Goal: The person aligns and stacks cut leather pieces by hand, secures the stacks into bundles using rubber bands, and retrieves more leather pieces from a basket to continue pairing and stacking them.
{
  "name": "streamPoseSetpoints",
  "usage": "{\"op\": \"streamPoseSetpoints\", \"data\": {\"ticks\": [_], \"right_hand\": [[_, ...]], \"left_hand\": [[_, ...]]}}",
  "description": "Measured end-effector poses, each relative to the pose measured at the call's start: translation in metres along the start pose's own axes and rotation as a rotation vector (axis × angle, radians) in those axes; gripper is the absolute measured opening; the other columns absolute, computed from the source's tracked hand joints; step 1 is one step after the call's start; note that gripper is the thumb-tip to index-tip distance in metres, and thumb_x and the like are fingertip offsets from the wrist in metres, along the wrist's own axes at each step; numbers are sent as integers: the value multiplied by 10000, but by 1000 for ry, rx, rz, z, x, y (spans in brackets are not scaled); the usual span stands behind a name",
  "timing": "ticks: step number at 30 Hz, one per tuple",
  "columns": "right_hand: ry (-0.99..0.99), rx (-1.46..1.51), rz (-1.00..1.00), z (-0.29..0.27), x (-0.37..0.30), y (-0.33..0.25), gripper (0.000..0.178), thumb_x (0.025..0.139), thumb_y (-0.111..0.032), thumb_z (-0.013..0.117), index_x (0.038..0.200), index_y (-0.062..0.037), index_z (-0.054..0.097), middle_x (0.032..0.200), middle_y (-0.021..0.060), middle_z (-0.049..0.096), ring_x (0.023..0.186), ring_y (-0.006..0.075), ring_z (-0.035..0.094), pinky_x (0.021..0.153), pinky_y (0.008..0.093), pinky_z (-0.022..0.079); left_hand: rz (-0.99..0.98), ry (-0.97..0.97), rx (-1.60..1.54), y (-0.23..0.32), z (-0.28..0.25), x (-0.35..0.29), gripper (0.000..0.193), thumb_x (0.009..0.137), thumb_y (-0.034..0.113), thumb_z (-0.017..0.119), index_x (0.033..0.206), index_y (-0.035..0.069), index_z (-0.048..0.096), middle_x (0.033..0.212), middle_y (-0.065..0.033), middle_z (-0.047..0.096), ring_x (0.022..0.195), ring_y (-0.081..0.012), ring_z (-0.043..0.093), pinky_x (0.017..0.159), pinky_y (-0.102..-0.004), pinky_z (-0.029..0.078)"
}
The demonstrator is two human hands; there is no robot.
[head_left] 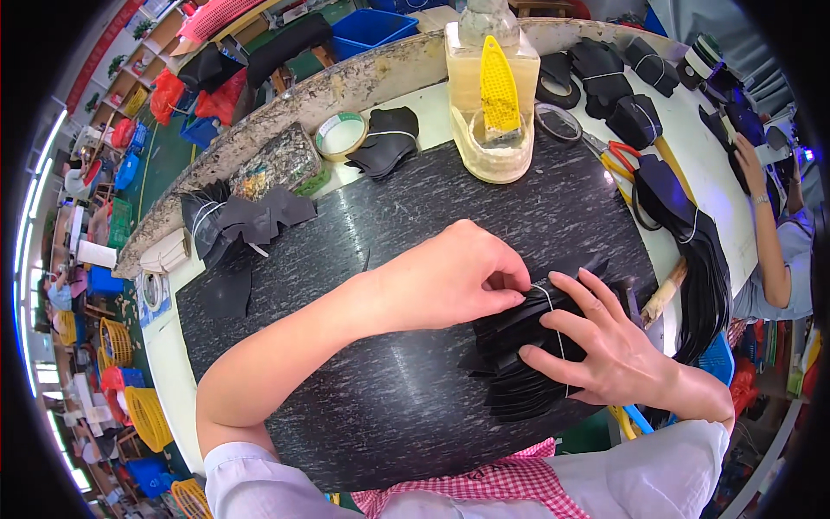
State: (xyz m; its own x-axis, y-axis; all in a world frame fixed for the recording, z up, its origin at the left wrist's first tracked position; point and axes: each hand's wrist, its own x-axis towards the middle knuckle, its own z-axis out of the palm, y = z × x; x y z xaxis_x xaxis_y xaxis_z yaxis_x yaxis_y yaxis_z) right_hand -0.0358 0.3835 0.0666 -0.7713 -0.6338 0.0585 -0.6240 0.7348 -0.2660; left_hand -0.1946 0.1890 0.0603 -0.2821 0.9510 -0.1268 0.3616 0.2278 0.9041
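Here's the bundle of black pieces, lying on the right part of the dark speckled board, fanned out in layers with a white tie running across it. The left hand comes in from the left, fingers curled closed, thumb and fingertip together right by the tie's upper end; whether the tie is between them, I can't tell. The right hand lies over the bundle, fingers spread and half open, covering its right side from view. Tight quarters over there: a wooden-handled tool sits just beside the right hand, and past it hang long black strips, tied in white. Up the board's right edge we've got orange-handled scissors; at the far edge, a pale stand carries a yellow perforated piece, well apart from the hands. Swing left: a tied black stack, a roll of tape, a cluttered tray, then dark cut pieces at the board's corner. Far right, a co-worker's hand reaches toward dark equipment.
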Motion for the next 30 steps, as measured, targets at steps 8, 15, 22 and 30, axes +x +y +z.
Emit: {"op": "streamPoseSetpoints", "data": {"ticks": [8, 15, 22, 30], "right_hand": [[-16, 7, 0, -1, 4, -1, 613, 664, -143, 722, 1237, -237, 525, 1169, 127, 441, 1218, 442, 435, 1025, 598, 358], [-35, 3, 6, -4, 1, 5, 685, 583, -170, 767, 1225, -238, 537, 1184, 134, 448, 1221, 428, 435, 1023, 581, 361], [-28, 25, 90, -9, 18, -1, 822, 412, -199, 810, 1177, -80, 537, 1351, 225, 419, 1220, 402, 436, 1000, 507, 356], [464, 670, 536, -16, -35, 66, 840, 640, -348, 788, 1334, -20, 447, 1352, 166, 459, 1257, 330, 444, 1083, 433, 316]], "left_hand": [[373, 83, 372, -10, 7, 2, 121, 831, 85, 633, 893, -18, 636, 829, -153, 632, 739, -322, 641, 602, -376, 527], [369, 182, 525, -10, 21, 5, 105, 834, 56, 614, 903, 7, 552, 860, -108, 564, 678, -301, 622, 561, -377, 512], [444, 426, 519, -7, 53, -36, 371, 803, 153, 682, 1126, 1, 582, 1043, -162, 615, 847, -297, 656, 702, -360, 552], [-53, 1021, 805, -69, -27, -181, 412, 806, 71, 626, 1211, 37, 555, 1249, -130, 566, 1191, -309, 513, 1025, -401, 380]]}}
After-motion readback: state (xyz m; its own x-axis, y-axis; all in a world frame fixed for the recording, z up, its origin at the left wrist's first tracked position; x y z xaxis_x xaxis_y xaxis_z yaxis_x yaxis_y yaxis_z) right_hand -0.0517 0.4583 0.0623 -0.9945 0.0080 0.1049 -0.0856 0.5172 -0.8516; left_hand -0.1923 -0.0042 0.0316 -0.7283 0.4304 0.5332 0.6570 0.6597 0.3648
